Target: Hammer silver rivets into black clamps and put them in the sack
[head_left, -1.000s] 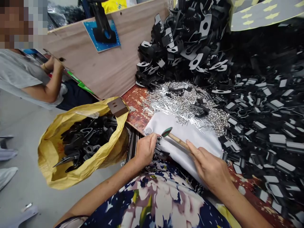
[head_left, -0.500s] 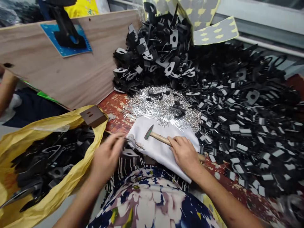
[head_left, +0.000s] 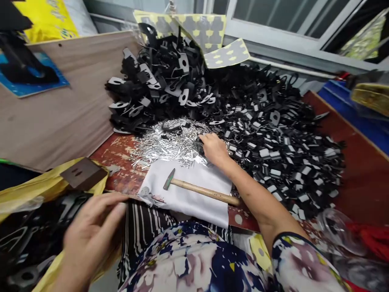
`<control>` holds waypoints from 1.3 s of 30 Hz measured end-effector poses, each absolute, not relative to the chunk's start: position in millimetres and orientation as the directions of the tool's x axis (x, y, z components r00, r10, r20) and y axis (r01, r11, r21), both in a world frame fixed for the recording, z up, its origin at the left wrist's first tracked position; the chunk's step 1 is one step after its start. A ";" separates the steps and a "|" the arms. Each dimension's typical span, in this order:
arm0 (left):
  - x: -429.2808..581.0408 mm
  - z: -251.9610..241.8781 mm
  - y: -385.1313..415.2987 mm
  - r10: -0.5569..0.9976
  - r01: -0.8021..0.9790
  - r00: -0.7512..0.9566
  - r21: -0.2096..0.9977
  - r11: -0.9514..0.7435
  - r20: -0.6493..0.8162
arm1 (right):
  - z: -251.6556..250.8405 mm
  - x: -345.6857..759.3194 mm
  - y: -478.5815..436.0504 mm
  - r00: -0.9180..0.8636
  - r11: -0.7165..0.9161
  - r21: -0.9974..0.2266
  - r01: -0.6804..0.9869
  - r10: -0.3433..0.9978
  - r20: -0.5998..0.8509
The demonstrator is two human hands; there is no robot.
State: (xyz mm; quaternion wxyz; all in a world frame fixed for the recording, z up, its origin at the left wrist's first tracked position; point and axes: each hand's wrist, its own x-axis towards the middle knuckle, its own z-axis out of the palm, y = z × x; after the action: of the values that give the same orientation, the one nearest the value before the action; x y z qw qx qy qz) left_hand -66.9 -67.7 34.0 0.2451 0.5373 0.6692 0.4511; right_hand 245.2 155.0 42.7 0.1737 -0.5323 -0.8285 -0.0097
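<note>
My right hand (head_left: 214, 148) reaches forward onto the heap of small silver pins (head_left: 170, 142), fingers curled down at the edge where the pins meet the black parts (head_left: 273, 138); what it grips, if anything, is hidden. A small hammer (head_left: 197, 188) with a wooden handle lies alone on the white cloth (head_left: 185, 194). My left hand (head_left: 89, 235) hovers over the yellow bag (head_left: 36, 190) of black parts, fingers stretched out and empty.
A taller stack of black clips (head_left: 158, 85) rises at the back against a plywood board (head_left: 60, 109). A dark metal block (head_left: 82, 173) rests on the bag's rim. Clear plastic and red items (head_left: 349, 235) lie at the right, below a window.
My right hand let go of the hammer and moved forward to the pin heap. My left hand dropped the part into the yellow bag and now hangs open over it. The view swung right.
</note>
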 end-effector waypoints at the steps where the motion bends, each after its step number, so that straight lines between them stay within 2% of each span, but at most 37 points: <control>1: -51.3 31.1 -62.0 0.963 0.451 -0.239 0.893 -0.002 0.123 | 43.0 247.7 156.7 -0.338 0.409 -0.208 0.888 0.890 0.307; 2: -37.0 28.4 -57.7 0.980 0.398 -0.179 0.917 -0.011 0.090 | 42.9 251.0 153.5 -0.296 0.393 -0.283 0.875 0.896 0.331; 4: -12.8 23.5 -51.7 0.996 0.288 -0.082 0.958 -0.002 0.027 | 39.6 255.5 132.9 -0.198 0.371 -0.547 0.750 0.916 0.349; 6: 5.7 19.4 -46.4 1.000 0.196 -0.023 0.981 0.017 -0.012 | 30.5 252.0 97.5 -0.188 0.298 -0.835 0.462 0.953 0.237; 8: 20.0 15.7 -38.9 0.998 0.130 0.030 0.991 0.042 -0.047 | 17.5 240.6 57.4 -0.331 0.152 -0.966 0.208 0.941 0.076; 11: 34.5 8.8 -23.8 0.993 0.149 0.077 0.986 0.073 -0.086 | 2.3 227.3 12.1 -0.388 0.143 -0.971 0.190 0.920 0.059; 13: 37.7 2.7 -15.4 0.992 0.132 0.019 0.984 0.123 -0.127 | 1.5 236.0 1.2 -0.393 0.189 -0.954 0.232 0.916 0.085; 15: 35.9 -3.5 -11.5 0.976 0.031 -0.049 0.977 0.213 -0.212 | 7.5 262.4 6.1 -0.325 0.262 -0.895 0.360 0.935 0.143; 16: 33.7 -6.0 -11.5 0.962 -0.022 -0.064 0.964 0.264 -0.265 | 11.8 280.4 13.4 -0.257 0.296 -0.828 0.477 0.947 0.190; 17: 31.4 -7.8 -12.5 0.948 -0.058 -0.065 0.949 0.309 -0.313 | 16.2 299.7 23.3 -0.172 0.316 -0.698 0.642 0.947 0.271; 19: 28.0 -8.8 -15.9 0.929 -0.088 -0.059 0.929 0.358 -0.364 | 23.8 337.0 47.9 -0.097 0.260 -0.367 0.893 0.908 0.408; 21: 27.6 -6.5 -19.4 0.925 -0.101 -0.077 0.926 0.363 -0.371 | 28.2 365.8 73.7 -0.177 0.257 -0.142 0.956 0.890 0.419; 24: 29.9 0.2 -22.6 0.913 -0.148 -0.086 0.911 0.385 -0.399 | 27.7 388.8 102.1 -0.334 0.350 -0.006 0.937 0.898 0.288; 27: 28.8 6.1 -25.0 0.896 -0.215 -0.059 0.882 0.420 -0.441 | 21.6 397.5 110.0 -0.344 0.363 -0.014 0.932 0.894 0.287; 30: 24.1 10.1 -27.1 0.890 -0.280 0.008 0.854 0.439 -0.455 | 15.9 401.5 104.3 -0.277 0.355 -0.085 0.931 0.838 0.469; 33: 22.5 14.3 -26.1 0.899 -0.294 0.046 0.854 0.428 -0.435 | 16.4 398.6 97.1 -0.126 0.315 -0.199 0.928 0.768 0.628; 36: 28.1 19.0 -21.1 0.912 -0.267 0.050 0.875 0.405 -0.407 | 23.7 381.6 90.3 -0.054 0.280 -0.286 0.916 0.795 0.604; 39: 39.7 24.0 -14.9 0.912 -0.240 0.076 0.881 0.408 -0.402 | 33.4 347.3 76.4 -0.047 0.352 -0.463 0.813 0.833 0.551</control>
State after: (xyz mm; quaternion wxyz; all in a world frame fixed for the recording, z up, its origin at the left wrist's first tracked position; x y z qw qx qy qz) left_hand 39.7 -14.9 24.0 0.6583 0.3232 0.5202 0.4376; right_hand 347.3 76.4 33.4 0.3910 -0.5690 -0.7233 0.0127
